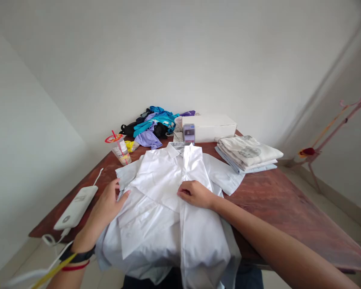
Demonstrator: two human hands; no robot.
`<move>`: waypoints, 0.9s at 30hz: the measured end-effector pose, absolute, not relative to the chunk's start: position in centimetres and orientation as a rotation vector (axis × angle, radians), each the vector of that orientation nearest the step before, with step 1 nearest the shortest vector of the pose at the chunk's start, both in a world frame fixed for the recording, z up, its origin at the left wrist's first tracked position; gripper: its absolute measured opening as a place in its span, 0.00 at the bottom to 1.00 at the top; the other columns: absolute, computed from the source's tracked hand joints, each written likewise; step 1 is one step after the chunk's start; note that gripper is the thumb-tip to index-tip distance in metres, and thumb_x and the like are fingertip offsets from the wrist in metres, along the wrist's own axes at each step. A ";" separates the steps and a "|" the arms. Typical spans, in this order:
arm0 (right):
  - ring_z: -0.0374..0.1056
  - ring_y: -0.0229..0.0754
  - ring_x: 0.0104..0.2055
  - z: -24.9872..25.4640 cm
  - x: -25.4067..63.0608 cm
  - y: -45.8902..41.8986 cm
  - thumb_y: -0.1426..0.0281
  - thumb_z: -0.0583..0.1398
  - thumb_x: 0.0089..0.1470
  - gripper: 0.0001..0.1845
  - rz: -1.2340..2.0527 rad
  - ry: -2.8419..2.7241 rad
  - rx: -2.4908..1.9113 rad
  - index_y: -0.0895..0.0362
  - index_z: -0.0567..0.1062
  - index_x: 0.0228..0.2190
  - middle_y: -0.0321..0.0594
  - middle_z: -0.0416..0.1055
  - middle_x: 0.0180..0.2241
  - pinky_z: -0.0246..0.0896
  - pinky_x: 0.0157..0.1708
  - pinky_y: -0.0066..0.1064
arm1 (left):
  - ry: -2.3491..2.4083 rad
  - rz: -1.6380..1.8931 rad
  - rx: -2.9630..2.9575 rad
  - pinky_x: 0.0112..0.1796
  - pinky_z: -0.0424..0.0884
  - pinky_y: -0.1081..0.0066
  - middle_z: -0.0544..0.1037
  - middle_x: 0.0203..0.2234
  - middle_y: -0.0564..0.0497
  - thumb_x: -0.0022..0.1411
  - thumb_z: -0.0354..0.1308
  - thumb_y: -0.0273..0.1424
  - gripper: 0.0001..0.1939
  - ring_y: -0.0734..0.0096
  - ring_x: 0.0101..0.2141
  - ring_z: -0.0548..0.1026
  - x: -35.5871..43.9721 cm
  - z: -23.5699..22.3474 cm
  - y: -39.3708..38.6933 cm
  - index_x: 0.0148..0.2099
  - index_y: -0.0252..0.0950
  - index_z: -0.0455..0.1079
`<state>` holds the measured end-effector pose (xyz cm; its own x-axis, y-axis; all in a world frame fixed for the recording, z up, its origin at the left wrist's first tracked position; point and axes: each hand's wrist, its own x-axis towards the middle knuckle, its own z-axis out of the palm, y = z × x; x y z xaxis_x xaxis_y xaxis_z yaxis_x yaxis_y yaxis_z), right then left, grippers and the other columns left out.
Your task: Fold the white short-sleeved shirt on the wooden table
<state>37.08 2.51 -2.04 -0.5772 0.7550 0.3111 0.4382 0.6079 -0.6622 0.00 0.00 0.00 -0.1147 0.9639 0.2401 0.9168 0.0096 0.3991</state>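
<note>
A white collared shirt (156, 180) lies spread on the table with its collar toward the wall, its lower part hanging over the near edge. Pale light-blue cloth with short sleeves (224, 176) shows beneath it. My right hand (195, 194) rests on the white shirt's middle, fingers curled and closed on the fabric near the front placket. At the shirt's left edge is my left hand (110, 200), thumb and fingers apart, the fingertips close to the pale sleeve. Whether those fingertips touch the cloth is hard to tell.
A white power bank (76, 208) with cables lies on the wooden table (276, 212) at left. Behind it stands a drink cup (121, 150) with a straw. Farther back are a clothes heap (159, 124), a white box (213, 127), a small purplish case (189, 133) and folded clothes (248, 154).
</note>
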 end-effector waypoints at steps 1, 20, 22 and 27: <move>0.68 0.39 0.30 -2.0 37.1 2.5 0.73 0.61 0.62 0.08 0.709 -2.254 -0.941 0.57 0.78 0.30 0.37 0.75 0.30 0.59 0.33 0.29 | 2.096 0.739 2.048 0.51 0.74 0.54 0.74 0.56 0.36 0.64 0.51 0.54 0.39 0.51 0.44 0.80 0.3 -0.1 0.8 0.67 0.32 0.58; 0.67 0.38 0.31 -1.9 37.0 2.5 0.73 0.61 0.62 0.07 0.730 -2.254 -0.936 0.57 0.78 0.31 0.36 0.74 0.30 0.58 0.33 0.29 | 1.999 0.402 2.248 0.60 0.64 0.50 0.68 0.64 0.28 0.70 0.49 0.45 0.33 0.40 0.64 0.67 3.5 -2.2 6.4 0.67 0.27 0.62; 0.67 0.38 0.30 -1.9 37.0 2.5 0.74 0.61 0.62 0.07 0.739 -2.254 -0.943 0.57 0.78 0.31 0.36 0.74 0.30 0.58 0.33 0.29 | 1.932 0.500 2.240 0.60 0.65 0.53 0.71 0.62 0.31 0.68 0.51 0.45 0.33 0.43 0.62 0.70 3.6 -1.7 7.1 0.67 0.28 0.62; 0.68 0.38 0.31 -1.8 37.0 2.4 0.74 0.61 0.62 0.07 0.742 -2.251 -0.948 0.57 0.79 0.31 0.37 0.75 0.31 0.59 0.33 0.29 | 1.712 0.624 2.211 0.60 0.68 0.57 0.73 0.61 0.35 0.62 0.55 0.48 0.38 0.47 0.59 0.73 3.5 -0.7 9.5 0.67 0.30 0.63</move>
<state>36.99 2.43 -1.78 -0.5789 0.7613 0.2919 0.4384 0.5925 -0.6758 3.55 9.45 -0.69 0.2063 0.9643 0.1662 0.8452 -0.2612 0.4662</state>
